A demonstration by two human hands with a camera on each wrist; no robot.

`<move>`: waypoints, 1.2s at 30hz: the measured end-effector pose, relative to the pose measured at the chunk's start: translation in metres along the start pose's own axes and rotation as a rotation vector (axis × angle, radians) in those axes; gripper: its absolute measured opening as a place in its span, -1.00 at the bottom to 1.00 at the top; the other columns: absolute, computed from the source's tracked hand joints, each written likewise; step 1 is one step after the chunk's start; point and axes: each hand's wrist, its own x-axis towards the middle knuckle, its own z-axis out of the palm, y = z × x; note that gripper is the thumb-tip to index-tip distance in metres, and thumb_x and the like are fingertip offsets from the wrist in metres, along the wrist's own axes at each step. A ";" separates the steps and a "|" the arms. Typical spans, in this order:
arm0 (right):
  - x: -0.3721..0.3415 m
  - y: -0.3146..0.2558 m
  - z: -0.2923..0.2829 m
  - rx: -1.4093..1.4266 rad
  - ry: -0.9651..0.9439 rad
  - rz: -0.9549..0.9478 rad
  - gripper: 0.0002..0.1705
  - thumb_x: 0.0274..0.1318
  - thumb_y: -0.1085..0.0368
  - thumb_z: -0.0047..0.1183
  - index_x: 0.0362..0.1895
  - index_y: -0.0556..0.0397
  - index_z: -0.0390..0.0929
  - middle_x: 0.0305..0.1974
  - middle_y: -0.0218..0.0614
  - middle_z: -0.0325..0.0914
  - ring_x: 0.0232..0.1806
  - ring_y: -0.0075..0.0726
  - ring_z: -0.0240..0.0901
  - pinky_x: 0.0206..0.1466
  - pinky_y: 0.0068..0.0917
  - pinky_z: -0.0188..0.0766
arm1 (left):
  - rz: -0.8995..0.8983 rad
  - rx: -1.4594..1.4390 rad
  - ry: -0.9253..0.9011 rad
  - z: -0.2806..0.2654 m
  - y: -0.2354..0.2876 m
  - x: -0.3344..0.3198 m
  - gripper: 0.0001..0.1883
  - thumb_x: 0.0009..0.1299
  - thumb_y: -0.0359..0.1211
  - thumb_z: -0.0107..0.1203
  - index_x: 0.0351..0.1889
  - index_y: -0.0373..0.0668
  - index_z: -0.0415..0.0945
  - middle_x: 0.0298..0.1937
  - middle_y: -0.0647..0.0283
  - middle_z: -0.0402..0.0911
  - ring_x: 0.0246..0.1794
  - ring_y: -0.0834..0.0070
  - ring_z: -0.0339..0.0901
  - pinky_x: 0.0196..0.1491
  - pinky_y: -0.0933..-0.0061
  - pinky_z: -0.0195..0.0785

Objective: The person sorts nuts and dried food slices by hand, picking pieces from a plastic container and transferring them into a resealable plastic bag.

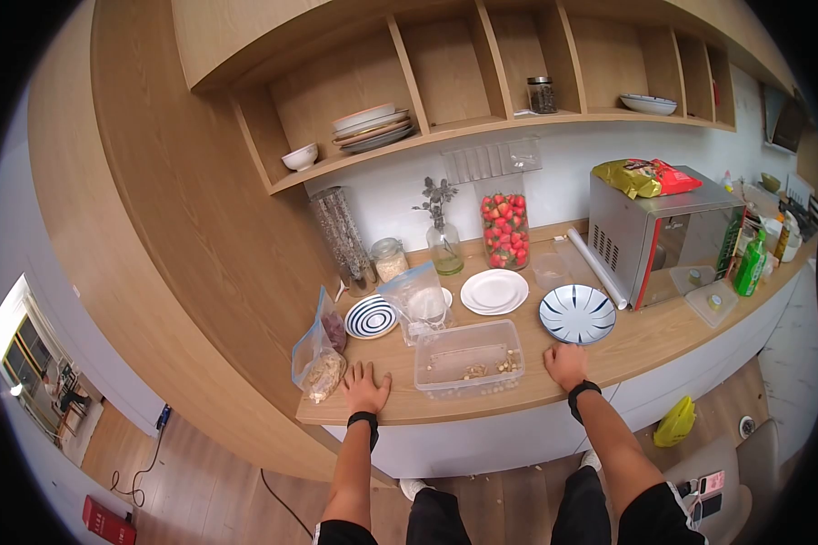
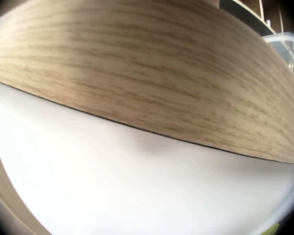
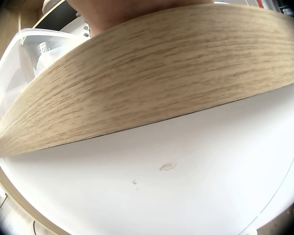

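In the head view my left hand (image 1: 365, 391) rests palm down on the counter's front edge, fingers spread, just right of a zip bag of pale dried pieces (image 1: 324, 374). My right hand (image 1: 566, 365) rests on the counter with its fingers curled in, below the blue-striped plate (image 1: 577, 314), and no object shows in it. Between the hands sits a clear plastic tub (image 1: 468, 356) with a few pale pieces on its bottom. The left wrist view shows no hand; the right wrist view shows only part of the hand or wrist (image 3: 132, 12) at its top.
Behind the tub are white plates (image 1: 494, 292), an upright clear bag (image 1: 418, 300) and a blue-ringed plate (image 1: 371, 317). Farther back stand a glass jar (image 1: 390, 261), a vase (image 1: 444, 247), a strawberry container (image 1: 505, 232) and a microwave (image 1: 663, 236). Shelves hang above.
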 end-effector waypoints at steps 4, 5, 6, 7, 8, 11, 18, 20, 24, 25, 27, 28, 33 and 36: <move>0.000 0.002 0.003 0.008 0.037 -0.008 -0.64 0.18 0.07 0.11 -0.50 0.02 0.76 -0.49 0.03 0.68 -0.40 0.23 0.66 -0.21 0.11 0.58 | -0.002 0.000 -0.004 -0.001 0.001 -0.001 -0.20 0.46 0.27 0.01 0.51 -0.02 0.44 0.65 0.09 0.28 0.69 0.11 0.04 0.65 -0.16 -0.28; 0.000 0.002 0.003 0.008 0.037 -0.008 -0.64 0.18 0.07 0.11 -0.50 0.02 0.76 -0.49 0.03 0.68 -0.40 0.23 0.66 -0.21 0.11 0.58 | -0.002 0.001 -0.003 -0.001 0.001 -0.001 -0.20 0.46 0.27 0.01 0.51 -0.02 0.44 0.64 0.08 0.28 0.69 0.11 0.04 0.65 -0.16 -0.28; 0.000 0.001 0.002 0.006 0.043 -0.011 -0.64 0.18 0.08 0.11 -0.50 0.02 0.75 -0.50 0.03 0.68 -0.41 0.24 0.66 -0.22 0.11 0.58 | -0.002 0.001 -0.002 -0.001 0.001 -0.001 -0.20 0.46 0.27 0.01 0.51 -0.02 0.44 0.64 0.08 0.28 0.70 0.11 0.04 0.65 -0.15 -0.28; 0.000 0.000 0.001 0.004 0.048 -0.015 -0.64 0.18 0.08 0.11 -0.51 0.02 0.75 -0.50 0.04 0.67 -0.41 0.24 0.66 -0.22 0.11 0.58 | -0.002 0.001 -0.003 -0.001 0.001 -0.001 -0.20 0.46 0.27 0.01 0.51 -0.02 0.44 0.64 0.08 0.28 0.70 0.11 0.04 0.65 -0.15 -0.28; -0.001 -0.001 -0.001 0.004 0.048 -0.015 -0.64 0.18 0.08 0.11 -0.51 0.02 0.75 -0.50 0.04 0.67 -0.41 0.24 0.66 -0.22 0.11 0.58 | 0.001 -0.001 0.004 -0.001 0.000 -0.001 -0.21 0.46 0.27 0.01 0.51 -0.02 0.45 0.64 0.07 0.29 0.69 0.11 0.04 0.65 -0.15 -0.27; -0.001 -0.004 -0.007 -0.003 -0.021 0.004 -0.60 0.26 0.07 0.05 -0.44 0.04 0.79 -0.44 0.05 0.71 -0.34 0.24 0.70 -0.15 0.10 0.61 | 0.010 -0.006 0.020 0.001 -0.001 -0.001 -0.21 0.45 0.26 0.02 0.50 -0.02 0.46 0.62 0.06 0.31 0.68 0.11 0.06 0.64 -0.16 -0.26; -0.002 -0.004 -0.008 -0.009 0.000 -0.005 -0.62 0.24 0.08 0.05 -0.45 0.03 0.78 -0.45 0.05 0.70 -0.35 0.24 0.69 -0.16 0.10 0.61 | 0.010 -0.016 0.037 0.001 0.000 -0.001 -0.22 0.44 0.25 0.03 0.48 -0.03 0.47 0.61 0.05 0.32 0.67 0.10 0.08 0.63 -0.16 -0.24; -0.002 -0.006 -0.009 -0.007 0.000 -0.003 -0.62 0.24 0.09 0.05 -0.45 0.03 0.78 -0.46 0.05 0.70 -0.35 0.24 0.69 -0.16 0.10 0.61 | 0.010 -0.017 0.032 0.000 0.000 -0.001 -0.22 0.44 0.25 0.03 0.48 -0.03 0.47 0.62 0.05 0.32 0.68 0.10 0.07 0.63 -0.16 -0.24; -0.002 -0.005 -0.010 0.012 0.002 -0.013 -0.63 0.23 0.09 0.06 -0.46 0.02 0.78 -0.47 0.05 0.70 -0.36 0.24 0.69 -0.17 0.10 0.61 | 0.009 -0.016 0.021 0.000 0.000 -0.001 -0.21 0.45 0.26 0.03 0.49 -0.02 0.46 0.62 0.06 0.31 0.68 0.11 0.06 0.64 -0.16 -0.25; -0.002 -0.004 -0.009 0.016 0.005 -0.017 -0.63 0.23 0.09 0.05 -0.46 0.02 0.78 -0.47 0.05 0.69 -0.36 0.24 0.69 -0.18 0.10 0.61 | 0.009 -0.017 0.021 -0.001 0.000 -0.001 -0.21 0.45 0.26 0.03 0.49 -0.02 0.46 0.62 0.06 0.31 0.68 0.11 0.06 0.64 -0.16 -0.25; -0.002 -0.004 -0.008 0.010 0.005 -0.019 -0.63 0.22 0.10 0.06 -0.46 0.02 0.77 -0.47 0.05 0.69 -0.37 0.24 0.69 -0.18 0.10 0.61 | 0.005 -0.010 0.010 -0.001 0.000 -0.001 -0.21 0.45 0.26 0.02 0.50 -0.02 0.45 0.63 0.06 0.30 0.69 0.12 0.05 0.64 -0.16 -0.26; -0.002 -0.004 -0.009 0.004 0.006 -0.021 -0.64 0.22 0.10 0.06 -0.46 0.02 0.77 -0.47 0.05 0.69 -0.37 0.24 0.69 -0.18 0.10 0.61 | 0.004 -0.010 0.009 -0.001 0.000 -0.001 -0.21 0.45 0.26 0.02 0.50 -0.02 0.45 0.63 0.06 0.30 0.69 0.12 0.05 0.64 -0.16 -0.26; -0.002 -0.006 -0.009 0.007 0.025 -0.009 -0.64 0.20 0.09 0.09 -0.50 0.02 0.76 -0.47 0.04 0.69 -0.37 0.24 0.68 -0.19 0.11 0.59 | -0.001 -0.017 0.004 -0.001 0.000 -0.001 -0.21 0.45 0.26 0.02 0.50 -0.01 0.45 0.63 0.07 0.29 0.69 0.11 0.03 0.64 -0.16 -0.28; -0.001 -0.003 -0.006 0.029 0.046 -0.015 -0.64 0.18 0.08 0.10 -0.52 0.02 0.75 -0.48 0.05 0.68 -0.38 0.26 0.66 -0.20 0.12 0.57 | 0.008 -0.023 0.018 0.001 -0.001 -0.001 -0.21 0.44 0.26 0.03 0.49 -0.02 0.47 0.62 0.06 0.31 0.69 0.10 0.04 0.64 -0.16 -0.28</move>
